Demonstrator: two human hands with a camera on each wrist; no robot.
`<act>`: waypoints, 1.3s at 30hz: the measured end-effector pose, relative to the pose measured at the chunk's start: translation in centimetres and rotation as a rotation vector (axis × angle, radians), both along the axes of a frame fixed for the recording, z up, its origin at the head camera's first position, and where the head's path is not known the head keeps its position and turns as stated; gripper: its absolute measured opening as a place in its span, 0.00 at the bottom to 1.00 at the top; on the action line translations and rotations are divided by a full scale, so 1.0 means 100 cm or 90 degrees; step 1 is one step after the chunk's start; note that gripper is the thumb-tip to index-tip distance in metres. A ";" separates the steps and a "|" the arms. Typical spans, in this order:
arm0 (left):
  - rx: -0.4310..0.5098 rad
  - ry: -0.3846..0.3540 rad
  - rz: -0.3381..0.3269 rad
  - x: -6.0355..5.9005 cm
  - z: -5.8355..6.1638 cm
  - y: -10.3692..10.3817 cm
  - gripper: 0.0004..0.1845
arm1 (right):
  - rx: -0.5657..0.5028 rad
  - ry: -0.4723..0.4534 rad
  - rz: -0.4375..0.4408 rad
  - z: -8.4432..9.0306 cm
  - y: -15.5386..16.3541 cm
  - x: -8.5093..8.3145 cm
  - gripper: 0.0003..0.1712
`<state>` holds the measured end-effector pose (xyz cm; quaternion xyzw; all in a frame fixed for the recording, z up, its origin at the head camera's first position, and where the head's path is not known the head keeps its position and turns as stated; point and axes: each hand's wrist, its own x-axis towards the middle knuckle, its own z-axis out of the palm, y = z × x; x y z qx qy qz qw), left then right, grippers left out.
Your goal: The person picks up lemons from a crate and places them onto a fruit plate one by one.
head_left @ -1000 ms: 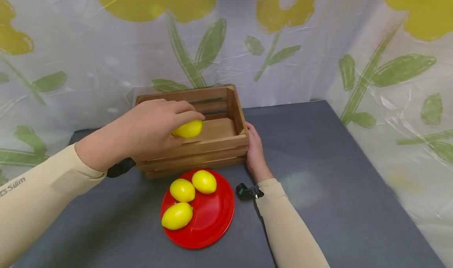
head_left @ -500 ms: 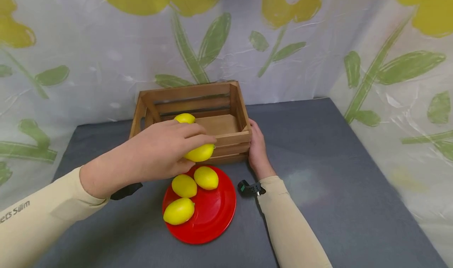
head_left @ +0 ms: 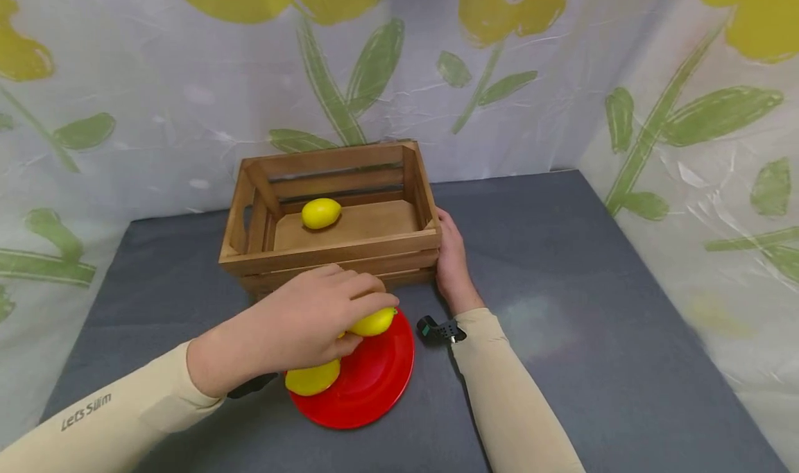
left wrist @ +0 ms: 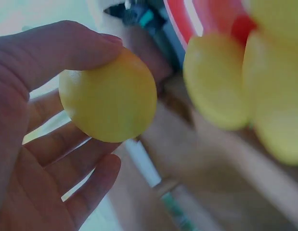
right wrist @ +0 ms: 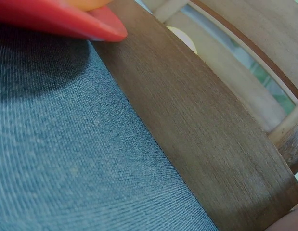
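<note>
The left hand (head_left: 306, 324) has come back from the wooden crate (head_left: 331, 254) to the red plate (head_left: 381, 383). Its curled fingers pinch a lemon (head_left: 372, 322) just above the plate. One lemon in the crate (head_left: 321, 213) stays behind. The right hand (head_left: 451, 261) rests flat against the crate's side.

Yellow lemons (head_left: 321, 213), red plate (head_left: 381, 383), brown crate (head_left: 331, 254) (slatted), grey tabletop (head_left: 562, 320)

The wooden crate (head_left: 331, 254) is showing matt grain; the red plate (head_left: 381, 383) is looking glossy plastic; the worktop (head_left: 562, 320) is wearing woven grey cloth.
</note>
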<state>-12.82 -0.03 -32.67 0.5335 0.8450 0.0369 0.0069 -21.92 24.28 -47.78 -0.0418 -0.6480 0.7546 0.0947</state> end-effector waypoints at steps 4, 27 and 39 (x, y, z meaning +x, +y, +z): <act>0.009 -0.024 0.009 0.011 -0.023 0.001 0.34 | -0.006 0.002 0.001 0.002 -0.002 0.000 0.28; -0.034 -0.056 0.025 0.025 -0.063 0.010 0.34 | -0.020 0.003 0.007 -0.001 0.000 -0.001 0.28; -0.040 -0.051 0.021 0.022 -0.069 0.012 0.35 | -0.011 -0.002 0.002 -0.001 0.001 0.000 0.28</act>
